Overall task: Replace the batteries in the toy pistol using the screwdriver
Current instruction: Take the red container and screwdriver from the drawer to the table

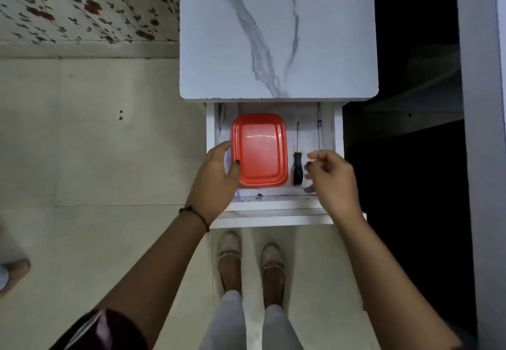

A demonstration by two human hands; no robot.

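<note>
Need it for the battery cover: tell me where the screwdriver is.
Head view: the screwdriver lies in the open drawer, between the red container on its left and the right hand.

So the white marble-look tabletop [276,34] has nothing on it. Right under it there's a white drawer [273,205] pulled open. Inside, a red plastic box [260,149] sits flat toward the left. Just beside it on the right lies a screwdriver [297,167], black and yellow handle nearest the front. There's also some thin stick-like thing [319,134] along the right wall, can't tell what.
</note>
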